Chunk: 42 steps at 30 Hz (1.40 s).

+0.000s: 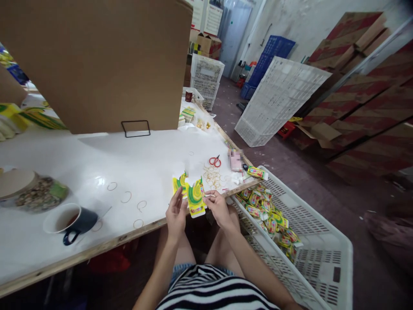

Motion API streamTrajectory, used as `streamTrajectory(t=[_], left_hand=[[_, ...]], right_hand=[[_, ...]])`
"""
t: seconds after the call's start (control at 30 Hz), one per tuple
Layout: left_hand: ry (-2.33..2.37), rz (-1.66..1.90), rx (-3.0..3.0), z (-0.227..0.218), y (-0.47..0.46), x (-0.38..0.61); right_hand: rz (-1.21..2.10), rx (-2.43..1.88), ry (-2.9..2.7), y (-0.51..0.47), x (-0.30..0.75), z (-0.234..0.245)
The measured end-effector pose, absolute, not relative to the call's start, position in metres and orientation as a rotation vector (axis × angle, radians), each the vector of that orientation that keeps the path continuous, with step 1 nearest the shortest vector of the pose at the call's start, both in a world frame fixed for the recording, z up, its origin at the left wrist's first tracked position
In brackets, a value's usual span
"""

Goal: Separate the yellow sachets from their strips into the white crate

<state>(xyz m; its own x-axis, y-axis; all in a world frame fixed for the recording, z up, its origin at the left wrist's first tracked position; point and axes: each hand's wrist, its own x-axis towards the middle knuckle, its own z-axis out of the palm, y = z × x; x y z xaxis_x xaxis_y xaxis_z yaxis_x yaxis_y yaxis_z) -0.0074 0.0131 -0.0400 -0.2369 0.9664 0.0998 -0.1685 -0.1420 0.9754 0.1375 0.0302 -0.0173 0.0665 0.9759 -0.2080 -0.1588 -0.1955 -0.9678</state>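
Note:
Both my hands are at the near edge of the white table (97,163). My left hand (176,213) grips the left side of a bunch of yellow and green sachets (195,198). My right hand (217,206) pinches the right side of the same bunch, fingers closed on it. A pile of rubber bands (212,175) lies just behind the sachets, and red-handled scissors (215,161) lie further back. One bundled pack of sachets (257,172) rests at the table's right corner.
A white plastic crate (322,258) to my right holds several bundled sachets (274,219). A dark mug (71,219) and a jar with a lid (29,191) stand at the left. A large cardboard box (97,60) blocks the table's back. Stacked crates and cartons fill the floor beyond.

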Motion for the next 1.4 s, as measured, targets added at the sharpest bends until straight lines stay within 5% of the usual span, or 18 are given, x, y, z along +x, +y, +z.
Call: streamTrajectory(t=[0.13, 0.3, 0.83, 1.07, 1.4], left_hand=[[0.762, 1.197, 0.679, -0.028, 0.02, -0.013], [0.525, 1.178, 0.568, -0.015, 0.016, -0.01], [0.87, 1.276, 0.626, -0.03, 0.019, 0.002], [1.0, 1.237, 1.022, -0.029, 0.014, 0.007], [1.039, 1.085, 1.426, -0.022, 0.009, 0.003]], right_hand=[[1.437, -1.214, -0.909, 0.016, 0.133, -0.011], [1.484, -1.167, -0.921, 0.012, 0.132, -0.004], [1.196, -1.369, -1.147, 0.01, 0.137, -0.015], [0.547, -1.439, -1.799, 0.01, 0.139, 0.018], [0.702, -1.481, -1.791, 0.02, 0.141, 0.014]])
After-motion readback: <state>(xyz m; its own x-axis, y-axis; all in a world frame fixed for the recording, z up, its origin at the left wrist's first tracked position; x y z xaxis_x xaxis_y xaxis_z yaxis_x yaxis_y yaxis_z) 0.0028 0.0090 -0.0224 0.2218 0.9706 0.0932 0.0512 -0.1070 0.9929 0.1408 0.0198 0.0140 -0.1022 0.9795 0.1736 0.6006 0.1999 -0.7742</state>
